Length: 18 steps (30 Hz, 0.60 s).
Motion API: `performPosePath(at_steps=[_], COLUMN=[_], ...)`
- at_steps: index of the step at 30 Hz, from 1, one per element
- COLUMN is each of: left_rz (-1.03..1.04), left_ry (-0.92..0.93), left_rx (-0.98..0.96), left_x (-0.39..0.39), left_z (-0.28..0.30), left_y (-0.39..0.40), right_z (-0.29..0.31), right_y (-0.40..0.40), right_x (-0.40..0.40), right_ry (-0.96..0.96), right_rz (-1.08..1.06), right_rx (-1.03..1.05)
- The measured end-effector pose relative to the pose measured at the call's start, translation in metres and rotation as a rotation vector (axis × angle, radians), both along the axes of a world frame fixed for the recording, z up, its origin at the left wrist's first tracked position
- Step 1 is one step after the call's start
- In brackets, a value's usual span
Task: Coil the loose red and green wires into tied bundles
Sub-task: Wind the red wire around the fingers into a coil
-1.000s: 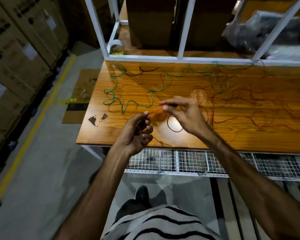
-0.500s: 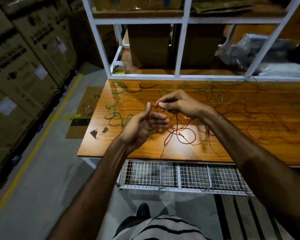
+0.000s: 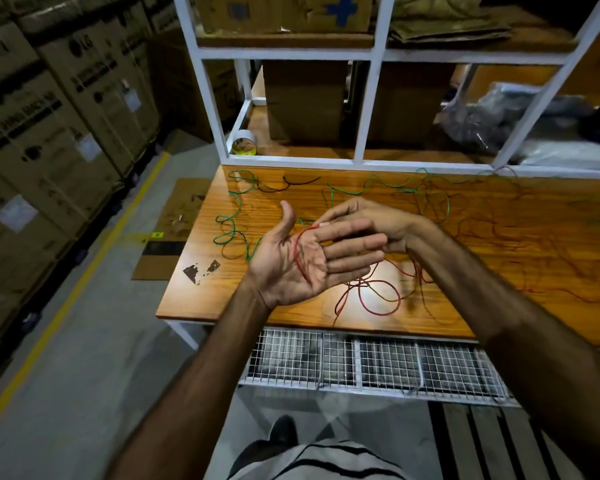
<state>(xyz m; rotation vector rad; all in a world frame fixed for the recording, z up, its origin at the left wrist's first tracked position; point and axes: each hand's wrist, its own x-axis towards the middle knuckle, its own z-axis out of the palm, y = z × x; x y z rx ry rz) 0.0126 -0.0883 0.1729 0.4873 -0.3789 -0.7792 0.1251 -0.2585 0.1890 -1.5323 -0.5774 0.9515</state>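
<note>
Left hand (image 3: 291, 265) flat, palm up, fingers straight; red wire (image 3: 298, 252) lies across the palm. Right hand (image 3: 371, 220) behind it pinches that wire's end. Remaining slack loops on the wooden tabletop (image 3: 499, 323); green wire (image 3: 238, 216) lies beyond.

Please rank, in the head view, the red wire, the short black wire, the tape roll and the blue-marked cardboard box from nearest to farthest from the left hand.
From the left hand:
1. Red wire, lying across its open palm.
2. Short black wire, on the table beyond the thumb.
3. Tape roll, on the lower shelf's left corner.
4. Blue-marked cardboard box, on the top shelf.
</note>
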Motion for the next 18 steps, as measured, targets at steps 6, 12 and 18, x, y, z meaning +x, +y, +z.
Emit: performPosePath(at_steps=[6,12,18], left_rz=[-0.04,0.026,0.044], left_ry=[-0.013,-0.029,0.176], left_rx=[0.248,0.381,0.01], left_x=[-0.006,-0.007,-0.012], left_z=[-0.021,-0.025,-0.02], left_y=[0.0,0.009,0.009], right_z=[0.009,0.005,0.002], right_y=[-0.007,-0.001,0.007], right_x=[-0.007,-0.005,-0.009], right_ry=[0.011,-0.104,-0.22], right_rz=[0.157,0.149,0.066], right_rx=[-0.094,-0.105,-0.002])
